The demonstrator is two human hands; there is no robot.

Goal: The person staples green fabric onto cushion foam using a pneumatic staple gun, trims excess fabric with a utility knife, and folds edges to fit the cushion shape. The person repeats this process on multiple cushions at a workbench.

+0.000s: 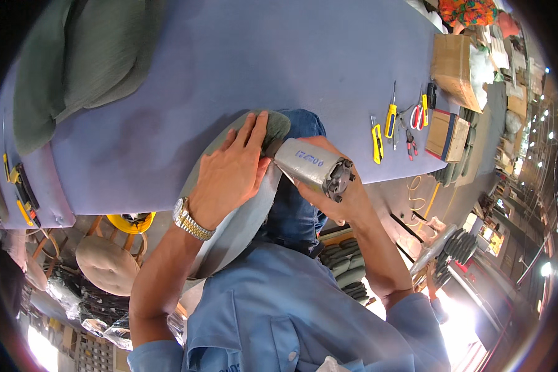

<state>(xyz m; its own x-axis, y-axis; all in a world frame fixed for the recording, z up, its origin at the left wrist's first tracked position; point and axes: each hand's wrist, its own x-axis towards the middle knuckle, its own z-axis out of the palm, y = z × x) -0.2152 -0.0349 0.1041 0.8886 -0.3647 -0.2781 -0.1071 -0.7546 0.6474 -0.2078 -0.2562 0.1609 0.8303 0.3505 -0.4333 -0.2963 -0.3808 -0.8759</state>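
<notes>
A padded seat cushion (279, 126) with grey-green fabric and a paler underside leans on my lap, against the edge of the blue-covered table. My left hand (232, 170) grips its rim, fingers stretched over the fabric and thumb bent at the edge near the tool's nose. In my right hand (351, 199) is a grey metal staple gun (305, 162), its nose at the cushion's edge close to my left thumb. The gun's body hides most of my right fingers. Whether the nose touches the fabric, I cannot tell.
Large green cushions (99, 56) lie at the table's (260, 68) far left. On its right are a yellow utility knife (377, 144), a yellow screwdriver (390, 121), red-handled scissors (417, 116) and pliers (411, 146). Cardboard boxes (452, 68) stand beyond. A round-seated chair (107, 263) is behind left.
</notes>
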